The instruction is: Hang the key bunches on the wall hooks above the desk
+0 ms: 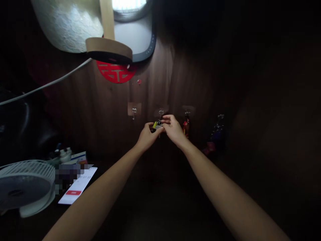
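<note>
Both of my hands meet at a wall hook (161, 112) on dark wood. Between them is a small bunch of keys (157, 126) with a yellow-green piece, hanging at or just below the hook. My left hand (146, 137) is closed, thumb and fingers pinching the bunch from the left. My right hand (175, 131) comes in from the right, its fingers bent at the top of the bunch near the hook. Whether the bunch's ring sits on the hook is hidden by the fingers and the dimness.
A bare hook (133, 112) is to the left. Right of my hands hang a red item (185, 126) and a dark cluster (217, 134). A lamp (109, 47) overlaps a red paper cut-out (117, 75). Lower left are a fan (35, 164) and a lit phone (81, 182).
</note>
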{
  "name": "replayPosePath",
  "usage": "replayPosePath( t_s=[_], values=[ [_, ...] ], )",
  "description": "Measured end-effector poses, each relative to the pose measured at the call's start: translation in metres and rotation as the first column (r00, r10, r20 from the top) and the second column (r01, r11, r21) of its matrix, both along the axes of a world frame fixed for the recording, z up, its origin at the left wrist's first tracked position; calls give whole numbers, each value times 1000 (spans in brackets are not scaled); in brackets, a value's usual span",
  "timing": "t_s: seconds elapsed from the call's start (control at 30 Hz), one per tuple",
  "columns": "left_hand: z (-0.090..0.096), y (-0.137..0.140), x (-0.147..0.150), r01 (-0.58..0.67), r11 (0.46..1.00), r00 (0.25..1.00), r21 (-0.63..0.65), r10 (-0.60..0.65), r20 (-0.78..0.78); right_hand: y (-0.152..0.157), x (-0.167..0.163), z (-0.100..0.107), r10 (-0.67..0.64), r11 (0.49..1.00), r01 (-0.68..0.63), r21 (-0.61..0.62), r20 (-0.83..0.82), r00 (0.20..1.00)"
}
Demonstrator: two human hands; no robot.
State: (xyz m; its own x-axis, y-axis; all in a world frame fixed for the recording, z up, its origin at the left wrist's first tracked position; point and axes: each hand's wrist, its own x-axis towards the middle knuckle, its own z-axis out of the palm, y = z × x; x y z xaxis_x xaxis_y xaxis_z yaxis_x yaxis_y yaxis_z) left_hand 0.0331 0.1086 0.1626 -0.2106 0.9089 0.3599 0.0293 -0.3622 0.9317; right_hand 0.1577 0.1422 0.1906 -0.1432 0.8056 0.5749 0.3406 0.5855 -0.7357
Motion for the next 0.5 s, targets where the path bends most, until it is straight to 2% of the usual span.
replayPosePath(
  t_s=[0.07,0.13,0.2,0.27,0.37,0.43,0.5],
  values=[
    [4,5,14,100,994,994,-32,-99,35,-2,7,1,64,994,-70,-89,-71,995],
    [5,6,23,222,973,973,-56,-217,84,-4,16,6,113,986,-123,-114,-90,989],
    [7,6,28,311,948,942,-62,-299,153,-7,25,13,156,981,-159,-108,-40,987],
    [8,8,30,347,936,917,-61,-325,232,-10,33,21,166,985,-160,-68,91,982],
    [11,13,32,367,928,883,-64,-326,338,-13,40,32,19,990,-76,122,408,913],
    [14,14,34,378,924,862,-65,-325,388,-15,41,37,-162,958,-15,288,579,799],
    [16,14,35,393,916,845,-77,-327,423,-15,41,41,-291,920,5,391,677,676]
  ],
)
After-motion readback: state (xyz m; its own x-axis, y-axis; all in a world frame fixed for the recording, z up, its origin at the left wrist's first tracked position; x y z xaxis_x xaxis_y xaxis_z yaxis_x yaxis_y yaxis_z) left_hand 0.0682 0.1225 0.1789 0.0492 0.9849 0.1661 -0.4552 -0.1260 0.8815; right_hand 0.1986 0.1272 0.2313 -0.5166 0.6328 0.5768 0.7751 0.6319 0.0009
